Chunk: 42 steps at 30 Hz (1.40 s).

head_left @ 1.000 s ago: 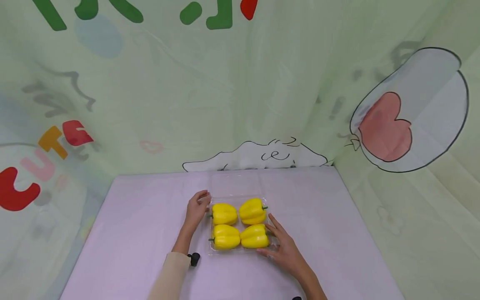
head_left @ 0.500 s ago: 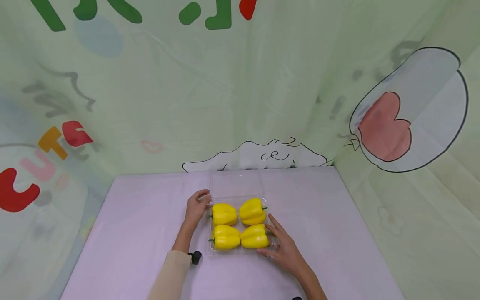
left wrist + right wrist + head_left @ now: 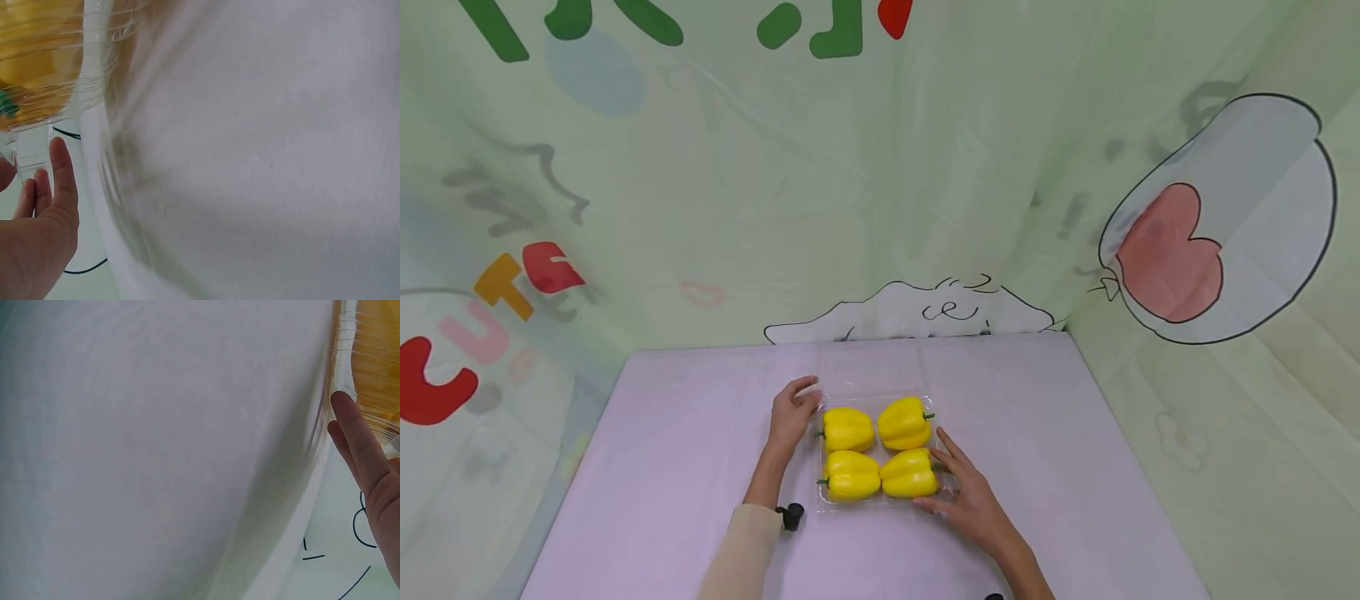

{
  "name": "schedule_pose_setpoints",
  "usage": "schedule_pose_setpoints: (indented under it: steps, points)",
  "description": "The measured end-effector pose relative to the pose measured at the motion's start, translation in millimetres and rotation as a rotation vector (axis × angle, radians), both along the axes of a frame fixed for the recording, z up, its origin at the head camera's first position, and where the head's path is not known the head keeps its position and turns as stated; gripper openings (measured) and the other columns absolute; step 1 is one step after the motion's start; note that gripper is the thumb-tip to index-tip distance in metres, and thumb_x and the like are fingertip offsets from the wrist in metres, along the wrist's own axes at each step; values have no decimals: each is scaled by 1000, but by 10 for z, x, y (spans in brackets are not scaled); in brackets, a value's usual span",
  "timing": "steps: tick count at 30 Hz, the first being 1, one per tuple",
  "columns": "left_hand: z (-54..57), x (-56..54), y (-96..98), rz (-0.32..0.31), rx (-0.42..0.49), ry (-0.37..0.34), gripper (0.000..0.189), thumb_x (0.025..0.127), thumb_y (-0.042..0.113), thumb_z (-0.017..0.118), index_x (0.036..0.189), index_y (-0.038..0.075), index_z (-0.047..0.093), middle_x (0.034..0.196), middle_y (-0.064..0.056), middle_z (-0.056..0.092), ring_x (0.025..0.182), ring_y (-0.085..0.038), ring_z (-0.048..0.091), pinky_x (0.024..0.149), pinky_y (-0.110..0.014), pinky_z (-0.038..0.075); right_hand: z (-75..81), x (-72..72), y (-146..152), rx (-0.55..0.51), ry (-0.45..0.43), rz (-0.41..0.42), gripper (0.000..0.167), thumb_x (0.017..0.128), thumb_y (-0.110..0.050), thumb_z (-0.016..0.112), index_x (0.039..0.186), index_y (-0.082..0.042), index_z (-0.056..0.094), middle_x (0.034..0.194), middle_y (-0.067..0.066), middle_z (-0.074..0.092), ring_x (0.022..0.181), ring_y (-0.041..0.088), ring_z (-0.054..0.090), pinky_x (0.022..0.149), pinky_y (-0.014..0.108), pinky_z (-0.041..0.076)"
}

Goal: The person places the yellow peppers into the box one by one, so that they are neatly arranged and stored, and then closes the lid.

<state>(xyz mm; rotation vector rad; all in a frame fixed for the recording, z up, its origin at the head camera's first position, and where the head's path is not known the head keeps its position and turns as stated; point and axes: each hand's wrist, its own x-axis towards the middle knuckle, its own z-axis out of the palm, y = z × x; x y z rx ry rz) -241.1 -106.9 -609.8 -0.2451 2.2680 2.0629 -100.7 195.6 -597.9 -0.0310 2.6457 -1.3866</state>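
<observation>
Several yellow bell peppers (image 3: 904, 423) sit in two rows inside a clear plastic container (image 3: 882, 505). Its clear lid (image 3: 868, 367) stands open at the far side. My left hand (image 3: 790, 417) is at the back left corner and pinches the lid's edge between thumb and fingers; the left wrist view shows clear plastic between them. At the front right corner, my right hand (image 3: 973, 500) rests against the container with spread, fairly straight fingers. In the right wrist view two fingers (image 3: 359, 434) lie along the container's side wall, and the thumb is hidden there.
The container stands on a pale lilac-covered table (image 3: 685, 442). Behind and beside it hangs a light green printed curtain (image 3: 775, 167). A black wrist camera (image 3: 791, 516) sits at the left sleeve (image 3: 741, 550).
The clear lid has shifted slightly to the left and its outline looks a little different. My left fingertips have moved slightly up and left. The right hand and the peppers have stayed nearly still.
</observation>
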Motion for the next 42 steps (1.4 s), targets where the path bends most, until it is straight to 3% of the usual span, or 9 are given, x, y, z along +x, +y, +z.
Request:
schedule_pose_setpoints:
  steps: [7, 13, 19, 23, 28, 34, 42]
  points:
    - [34, 28, 4, 9, -10, 1, 42, 104, 14, 66, 144, 4, 59, 148, -20, 62, 123, -34, 70, 95, -26, 64, -10, 1, 9, -11, 5, 0, 91, 77, -30, 96, 155, -11, 54, 179, 0, 22, 141, 36, 59, 98, 44, 64]
    - [50, 31, 15, 21, 26, 79, 37, 102, 3, 66, 139, -1, 61, 146, -22, 63, 130, -40, 66, 91, -19, 63, -31, 2, 16, -18, 10, 2, 90, 76, -28, 96, 154, -11, 55, 179, -2, 22, 141, 35, 59, 98, 41, 64]
    - [110, 90, 36, 34, -48, 169, 34, 100, -1, 68, 133, 1, 62, 141, -19, 67, 129, -39, 68, 100, -36, 64, -36, 0, 23, -16, 14, 6, 90, 77, -29, 96, 155, -12, 54, 179, -1, 22, 141, 35, 59, 98, 42, 64]
    - [159, 172, 53, 44, -122, 240, 32, 99, 0, 69, 131, 2, 63, 138, -16, 69, 125, -37, 69, 104, -48, 62, -35, 1, 26, -9, 19, 7, 90, 76, -31, 96, 155, -12, 54, 179, -1, 23, 140, 35, 60, 98, 43, 64]
    - [176, 287, 47, 48, -176, 297, 32, 99, -3, 67, 130, 4, 65, 136, -16, 70, 123, -38, 70, 101, -53, 63, -24, 3, 20, 11, 27, 9, 89, 77, -29, 96, 153, -10, 56, 179, -1, 24, 139, 33, 61, 98, 43, 64]
    - [177, 440, 2, 31, -269, 316, 32, 101, -2, 60, 131, 8, 66, 134, -12, 71, 122, -34, 69, 100, -55, 63, 5, 12, 6, 23, 39, 0, 88, 76, -29, 96, 151, -7, 57, 178, 1, 26, 136, 32, 63, 98, 43, 64]
    - [160, 718, -44, -7, -300, 342, 37, 102, -3, 57, 136, 11, 64, 138, -7, 69, 127, -31, 66, 101, -54, 63, 8, 33, 12, 9, 67, 7, 87, 77, -28, 96, 151, -4, 57, 177, 7, 29, 136, 36, 63, 97, 41, 65]
